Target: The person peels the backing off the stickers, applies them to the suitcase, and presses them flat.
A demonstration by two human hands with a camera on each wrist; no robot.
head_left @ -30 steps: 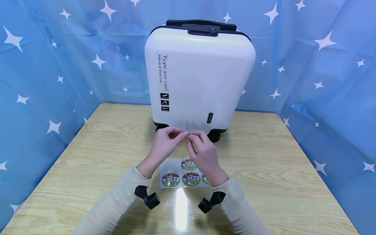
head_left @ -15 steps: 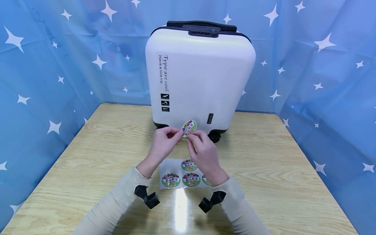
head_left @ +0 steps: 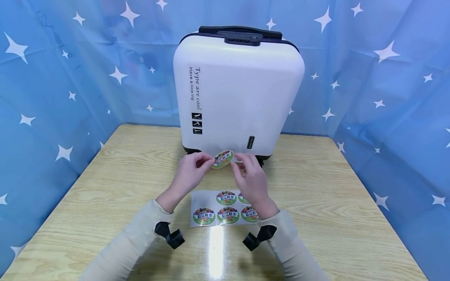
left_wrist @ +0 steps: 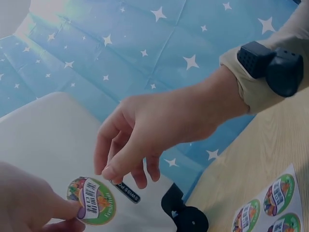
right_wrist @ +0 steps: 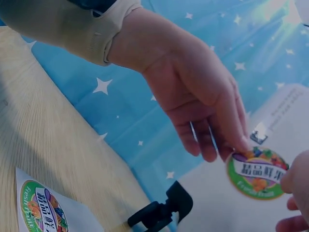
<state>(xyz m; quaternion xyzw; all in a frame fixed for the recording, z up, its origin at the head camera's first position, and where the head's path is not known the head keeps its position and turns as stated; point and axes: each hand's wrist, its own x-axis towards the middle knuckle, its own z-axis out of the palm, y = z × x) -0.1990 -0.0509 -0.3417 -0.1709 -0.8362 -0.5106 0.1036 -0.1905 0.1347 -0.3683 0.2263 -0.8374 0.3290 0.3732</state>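
Observation:
An oval fruit-label sticker (head_left: 222, 159) with a green border and a fruit picture is held in the air before the white suitcase (head_left: 239, 93). My left hand (head_left: 190, 171) pinches its left edge between thumb and fingers, printed side up. Close to the other edge is my right hand (head_left: 250, 177), fingers loosely bent; the left wrist view shows a small gap between this hand (left_wrist: 154, 128) and the sticker (left_wrist: 91, 200). In the right wrist view, the left thumb tip lies on the sticker (right_wrist: 258, 173). Below, on the wooden table (head_left: 123, 187), lies a sticker sheet (head_left: 204, 197).
The suitcase stands upright at the table's back, with black wheels (left_wrist: 190, 218) and a black top handle (head_left: 240, 29). Several oval stickers remain on the sheet, partly covered by the right wrist. A blue star-patterned curtain (head_left: 88, 58) surrounds the table.
The sticker, edge-on at first, has turned its printed face up and tilted flatter. My right hand has let go of it and moved slightly right, while the left keeps its pinch.

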